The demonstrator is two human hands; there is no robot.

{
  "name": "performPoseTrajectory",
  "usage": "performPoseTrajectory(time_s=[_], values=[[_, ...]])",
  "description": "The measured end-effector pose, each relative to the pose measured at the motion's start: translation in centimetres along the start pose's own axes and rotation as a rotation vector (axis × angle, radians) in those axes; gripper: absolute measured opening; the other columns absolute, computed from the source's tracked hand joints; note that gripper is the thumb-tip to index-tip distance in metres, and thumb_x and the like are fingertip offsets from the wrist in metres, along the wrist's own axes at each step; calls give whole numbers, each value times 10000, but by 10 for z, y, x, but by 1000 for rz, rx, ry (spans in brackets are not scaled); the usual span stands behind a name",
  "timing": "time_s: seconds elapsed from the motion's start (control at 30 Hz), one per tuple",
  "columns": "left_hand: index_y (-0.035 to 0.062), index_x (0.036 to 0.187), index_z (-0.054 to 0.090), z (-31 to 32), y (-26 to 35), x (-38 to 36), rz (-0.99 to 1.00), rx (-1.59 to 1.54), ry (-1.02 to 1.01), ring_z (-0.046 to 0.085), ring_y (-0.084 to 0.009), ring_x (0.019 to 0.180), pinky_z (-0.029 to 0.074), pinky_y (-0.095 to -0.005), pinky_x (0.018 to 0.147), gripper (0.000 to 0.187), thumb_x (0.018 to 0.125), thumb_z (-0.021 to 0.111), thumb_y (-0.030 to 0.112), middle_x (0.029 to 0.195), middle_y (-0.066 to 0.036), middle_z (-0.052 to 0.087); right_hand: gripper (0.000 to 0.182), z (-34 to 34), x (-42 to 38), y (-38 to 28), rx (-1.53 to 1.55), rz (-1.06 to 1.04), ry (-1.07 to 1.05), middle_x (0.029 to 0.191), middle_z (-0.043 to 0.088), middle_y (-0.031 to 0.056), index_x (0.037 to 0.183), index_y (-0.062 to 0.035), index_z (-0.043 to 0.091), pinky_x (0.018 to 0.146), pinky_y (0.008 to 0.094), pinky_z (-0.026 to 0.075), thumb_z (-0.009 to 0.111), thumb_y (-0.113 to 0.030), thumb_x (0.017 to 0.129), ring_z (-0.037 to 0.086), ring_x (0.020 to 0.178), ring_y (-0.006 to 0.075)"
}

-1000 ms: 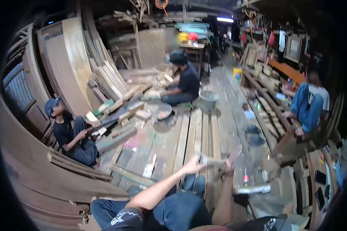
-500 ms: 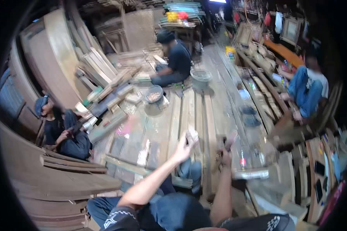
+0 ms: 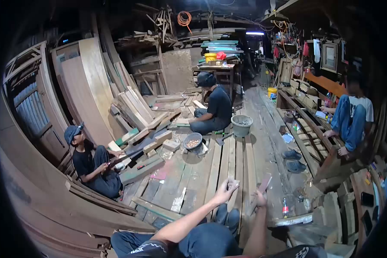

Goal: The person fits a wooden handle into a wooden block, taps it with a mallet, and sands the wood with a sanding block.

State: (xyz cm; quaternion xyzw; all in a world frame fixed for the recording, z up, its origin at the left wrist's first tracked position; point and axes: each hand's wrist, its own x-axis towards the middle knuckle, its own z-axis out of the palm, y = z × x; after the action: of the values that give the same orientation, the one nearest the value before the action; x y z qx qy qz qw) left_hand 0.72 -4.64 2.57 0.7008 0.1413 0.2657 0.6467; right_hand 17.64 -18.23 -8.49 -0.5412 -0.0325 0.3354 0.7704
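Observation:
My left hand [image 3: 224, 192] is raised in front of my lap with its fingers pinched together. Something small and pale shows at the fingertips, too small to name. To its right, my right hand [image 3: 259, 198] is closed around the lower end of a flat reddish-brown piece [image 3: 265, 182], which points up and away from me. The two hands are apart, above long wooden boards [image 3: 238, 161] on the floor. Below them are my knees and dark clothing.
One person [image 3: 215, 103] sits ahead beside a grey bucket [image 3: 242, 124] and a basin [image 3: 193, 143]. Another person [image 3: 94, 167] at left holds a long tool; a third [image 3: 352, 107] sits at right. A bottle [image 3: 285, 208] stands right of my hands. Timber panels [image 3: 86, 90] lean at left.
My view has turned left and up, so the room appears shifted right and down, and the blur has cleared. Both hands stay raised, the flat piece still in the right one.

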Motion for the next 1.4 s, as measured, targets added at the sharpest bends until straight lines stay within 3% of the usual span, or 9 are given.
performPoseTrajectory(time_s=[0.07,0.17,0.23,0.27,0.57,0.7,1.03,1.17,1.4], values=[[8,1128,522,-4,-2,3,24,35,15,583,-116,916,458,-266,844,339,956,589,294,959,-50,629,135,8,-15,-7,-12,-145,32,670,618,66,908,-78,587,401,317,452,617,-186,832,564,471,184],[-9,1128,548,-12,-21,8,-25,121,56,582,-136,915,462,-297,838,451,962,545,410,958,-76,636,197,-4,4,12,-11,-61,44,671,595,54,956,-87,586,413,310,460,588,-256,855,546,457,169],[-11,1097,564,-15,-8,7,-104,135,44,578,-138,886,461,-300,817,466,967,523,435,930,-77,635,184,-22,32,37,-98,-35,74,623,577,38,834,-101,607,443,312,444,587,-283,851,535,457,165],[-6,1051,583,-22,-43,18,-6,141,48,571,-138,846,457,-295,777,445,973,514,427,896,-69,635,189,-18,23,26,-119,-18,78,612,572,31,808,-105,608,447,311,439,590,-289,848,531,455,163],[11,1022,576,-15,2,5,-117,127,64,538,-83,761,439,-253,709,338,964,572,344,820,-26,622,197,-3,-6,6,51,46,29,578,520,-11,714,-130,575,436,286,397,616,-292,819,490,445,128],[9,1014,565,-14,1,5,-90,139,32,559,-86,790,446,-253,728,321,964,576,327,848,-40,641,258,-6,-5,9,-65,64,77,731,634,52,883,-95,621,467,317,450,622,-337,795,542,501,166],[22,1100,515,-13,-9,6,-108,94,55,604,-130,936,483,-283,802,318,977,551,313,1009,-81,656,262,17,-37,-17,-45,60,8,672,633,62,852,-70,647,470,299,422,610,-326,810,512,490,144],[74,1162,491,-7,2,2,-166,-28,93,542,-111,877,505,-309,748,350,977,537,368,1023,-44,563,304,28,-60,-37,-185,116,-116,801,700,68,970,-85,670,533,296,454,528,-341,888,546,561,150],[113,1184,450,-6,4,3,-107,-104,138,489,-103,838,460,-286,754,309,1005,472,364,985,-14,512,311,37,-75,-54,-234,308,-156,633,534,-12,884,-128,641,433,312,431,682,-414,772,506,483,137]])
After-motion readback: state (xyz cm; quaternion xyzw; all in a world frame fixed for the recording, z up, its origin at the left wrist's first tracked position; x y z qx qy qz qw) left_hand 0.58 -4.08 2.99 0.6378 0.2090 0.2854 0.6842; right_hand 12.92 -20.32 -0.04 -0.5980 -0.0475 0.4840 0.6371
